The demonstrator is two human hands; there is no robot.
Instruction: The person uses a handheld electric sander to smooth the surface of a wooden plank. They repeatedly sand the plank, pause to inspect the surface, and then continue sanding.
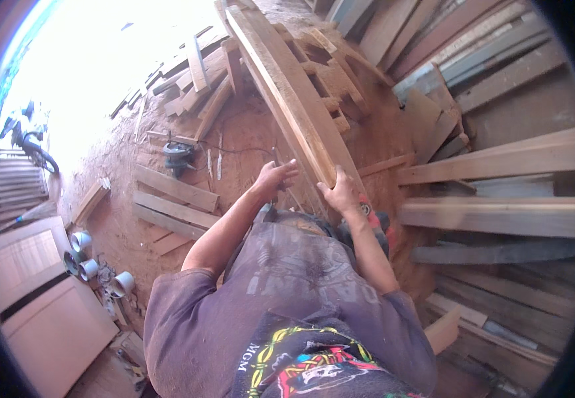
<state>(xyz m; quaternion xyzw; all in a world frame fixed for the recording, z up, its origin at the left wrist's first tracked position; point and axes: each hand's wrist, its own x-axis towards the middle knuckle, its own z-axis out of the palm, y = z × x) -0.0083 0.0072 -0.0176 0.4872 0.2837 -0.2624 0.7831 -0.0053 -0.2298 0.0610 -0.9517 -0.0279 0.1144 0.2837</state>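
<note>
A long narrow strip of wood [281, 89] lies lengthwise on a wider plank [304, 99] that runs away from my body toward the far side. My right hand [342, 194] is closed on the strip's near end, thumb and fingers around its edges. Just left of the plank, my left hand [277, 178] is raised with its fingers stretched out to the right, apart from the strip. A thin dark object shows beside that hand, too small to name. Close by my right forearm is a red and black thing [373, 219], partly hidden by the arm.
Cut boards [174, 199] and a corded power tool [178, 154] lie on the dusty floor to the left. Offcuts [198, 73] are heaped beyond. Stacked timber [493, 215] fills the right side. Cans [123, 284] and wooden panels [58, 338] stand at the lower left.
</note>
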